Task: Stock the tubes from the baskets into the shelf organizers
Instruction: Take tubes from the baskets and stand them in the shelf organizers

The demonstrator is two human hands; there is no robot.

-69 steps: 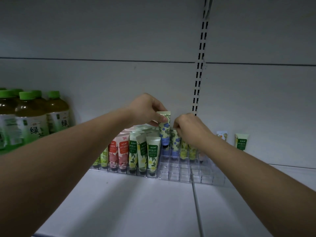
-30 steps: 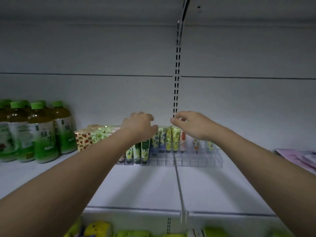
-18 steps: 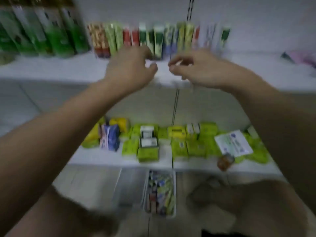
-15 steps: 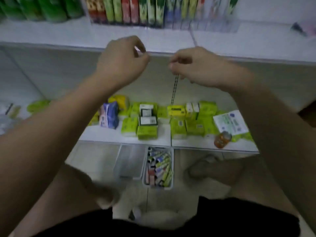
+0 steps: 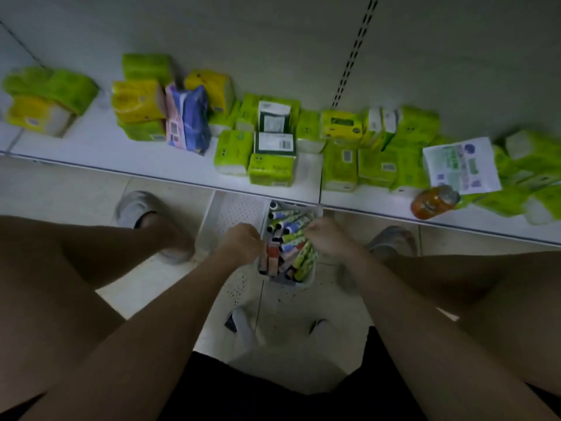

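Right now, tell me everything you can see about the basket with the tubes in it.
The basket with tubes is a white, plastic-looking bin on the tiled floor, its far end tucked under the lower shelf. It is packed with tubes lying lengthwise, mostly green, blue and pink, dark caps pointing toward the shelf. A second white basket with a perforated bottom sits against its left side. The left hand and right hand both reach into it; their grip is unclear.

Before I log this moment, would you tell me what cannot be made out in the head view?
- Whether the left hand or right hand grips a tube: fingertips hidden behind the knuckles.
- Print on the tubes: too small and blurred.
- Far end of the baskets: hidden under the shelf edge.
- Shelf organizers: out of frame.
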